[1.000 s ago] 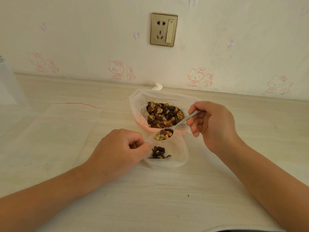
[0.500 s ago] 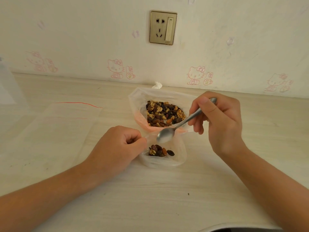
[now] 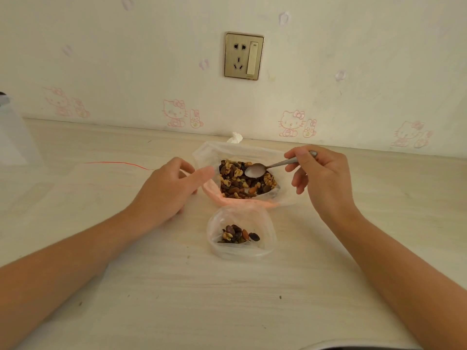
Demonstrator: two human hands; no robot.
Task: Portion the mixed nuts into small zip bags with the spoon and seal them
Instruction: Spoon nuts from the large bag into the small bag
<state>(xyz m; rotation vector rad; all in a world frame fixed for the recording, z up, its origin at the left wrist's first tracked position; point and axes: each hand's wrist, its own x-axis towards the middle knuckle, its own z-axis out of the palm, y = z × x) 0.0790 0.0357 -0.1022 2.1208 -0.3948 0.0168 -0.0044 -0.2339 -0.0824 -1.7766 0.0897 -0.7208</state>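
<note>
A large clear bag [image 3: 255,151] of mixed nuts [image 3: 242,181] lies open near the wall. In front of it a small zip bag [image 3: 267,238] stands open with a few nuts [image 3: 237,234] at its bottom. My right hand [image 3: 323,183] grips the handle of a metal spoon [image 3: 267,168], whose empty bowl hovers over the nuts in the large bag. My left hand [image 3: 166,190] is to the left of the large bag, fingers spread, thumb near the bag's left edge, holding nothing.
Empty zip bags with a red seal line [image 3: 101,178] lie flat at the left. A clear container [image 3: 12,132] stands at the far left edge. A crumpled white tissue [image 3: 235,138] sits against the wall behind the large bag. A wall socket [image 3: 243,55] is above.
The spoon emptied its nuts into the small bag, then moved back up over the large bag. My left hand let go of the small bag and rose toward the large bag.
</note>
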